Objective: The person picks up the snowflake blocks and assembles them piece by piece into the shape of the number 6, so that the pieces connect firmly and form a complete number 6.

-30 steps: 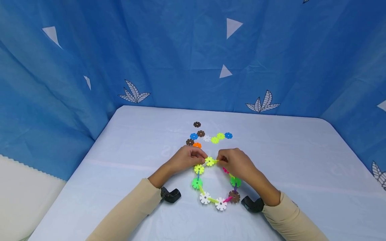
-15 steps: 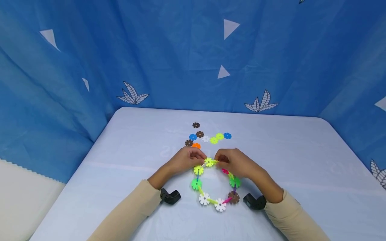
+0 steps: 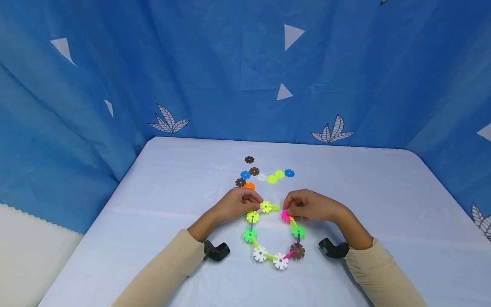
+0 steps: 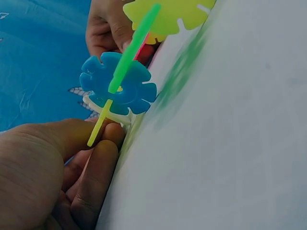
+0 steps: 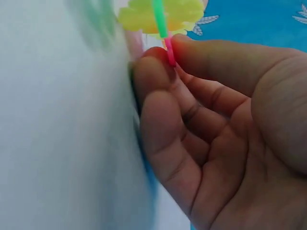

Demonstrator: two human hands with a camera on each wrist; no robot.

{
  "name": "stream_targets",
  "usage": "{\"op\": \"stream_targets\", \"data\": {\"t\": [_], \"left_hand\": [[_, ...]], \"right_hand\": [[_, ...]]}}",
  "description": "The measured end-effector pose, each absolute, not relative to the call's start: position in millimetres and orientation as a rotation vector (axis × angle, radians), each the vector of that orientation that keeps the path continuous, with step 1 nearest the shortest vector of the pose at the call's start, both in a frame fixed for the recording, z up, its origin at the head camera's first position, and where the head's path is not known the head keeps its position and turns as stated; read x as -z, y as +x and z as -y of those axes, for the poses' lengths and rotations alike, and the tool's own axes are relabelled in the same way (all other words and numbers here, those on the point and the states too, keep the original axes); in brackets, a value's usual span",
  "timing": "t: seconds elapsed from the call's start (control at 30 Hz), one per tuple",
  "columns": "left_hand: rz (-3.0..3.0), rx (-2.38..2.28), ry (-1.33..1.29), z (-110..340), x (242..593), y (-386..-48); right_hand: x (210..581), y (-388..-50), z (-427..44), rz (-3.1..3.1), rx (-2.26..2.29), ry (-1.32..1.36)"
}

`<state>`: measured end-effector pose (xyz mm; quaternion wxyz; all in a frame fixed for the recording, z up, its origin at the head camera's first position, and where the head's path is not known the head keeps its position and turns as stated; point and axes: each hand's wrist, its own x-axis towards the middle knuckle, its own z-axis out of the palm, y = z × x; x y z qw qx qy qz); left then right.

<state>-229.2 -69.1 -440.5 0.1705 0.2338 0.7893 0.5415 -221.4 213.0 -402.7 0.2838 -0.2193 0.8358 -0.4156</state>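
Note:
A nearly closed ring of notched plastic snowflake discs lies on the table, slotted edge to edge; among them are a green disc point(image 3: 250, 235), a white disc point(image 3: 260, 253) and a brown disc point(image 3: 297, 251). My left hand point(image 3: 238, 205) pinches a white disc point(image 4: 112, 115) at the ring's upper left, beside a blue disc point(image 4: 120, 86); the fingers partly hide it. My right hand point(image 3: 314, 205) pinches the pink disc point(image 3: 285, 216) at one end of the chain. A gap separates it from the yellow disc point(image 3: 275, 207) at the other end.
Loose discs lie beyond the hands, among them an orange disc point(image 3: 249, 186), a dark brown disc point(image 3: 249, 160) and a blue disc point(image 3: 289, 173). Black wrist cameras sit under both wrists. A blue curtain point(image 3: 230, 64) hangs behind the white table point(image 3: 184, 179).
My right hand has let go of the yellow disc at the chain's end, moved right and taken hold of the pink disc. The left hand keeps its hold.

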Motion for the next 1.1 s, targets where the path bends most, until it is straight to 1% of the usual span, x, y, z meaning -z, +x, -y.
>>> {"op": "stream_targets", "data": {"t": [0.23,0.7,1.1], "left_hand": [[-2.248,-1.521,0.66,68.0,440.6,-229.8],[-2.242,-1.542,0.637,67.3,441.9,-229.3],[-2.256,-1.529,0.62,67.9,439.3,-229.1]], "right_hand": [[409.6,-224.4,-212.9,-2.297,1.203,-0.495],[416.5,-222.8,-201.9,-2.335,1.294,-0.423],[414.2,-221.5,-194.1,-2.366,1.315,-0.459]]}}
